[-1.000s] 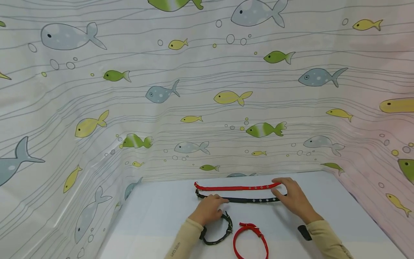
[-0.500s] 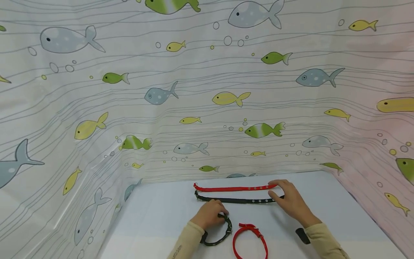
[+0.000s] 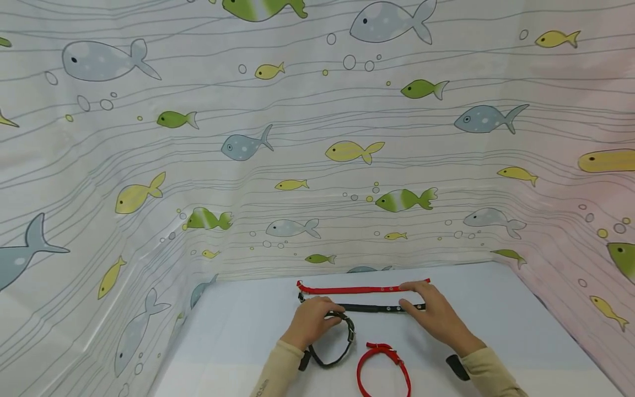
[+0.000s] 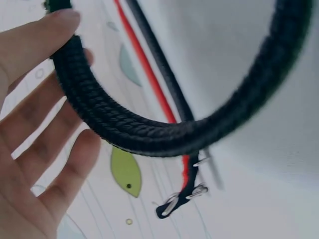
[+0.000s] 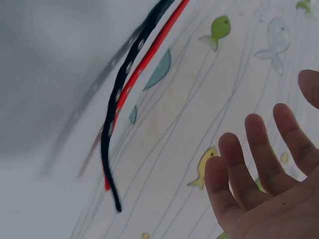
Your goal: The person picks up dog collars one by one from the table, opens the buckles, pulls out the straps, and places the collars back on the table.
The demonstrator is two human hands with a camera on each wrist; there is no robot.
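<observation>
My left hand (image 3: 308,321) pinches a black braided collar (image 4: 139,135) buckled into a ring. The thumb and fingers hold its rim, and in the left wrist view the ring hangs before the palm. Behind it, a red collar (image 3: 342,290) and a black collar (image 3: 364,308) lie stretched out side by side, buckles to the left, punched holes to the right. My right hand (image 3: 439,318) hovers over their right ends, fingers apart and relaxed, holding nothing in the right wrist view (image 5: 269,184). Nearer me lies a red collar (image 3: 381,348) closed into a ring.
A white table top (image 3: 238,331) bears the collars. A fish-patterned sheet (image 3: 307,209) rises behind and on both sides. A small dark object (image 3: 457,368) sits at my right wrist.
My left hand has gone from touching near the straight black collar to gripping the ringed black collar, now raised slightly. My right hand has shifted left along the straight collars.
</observation>
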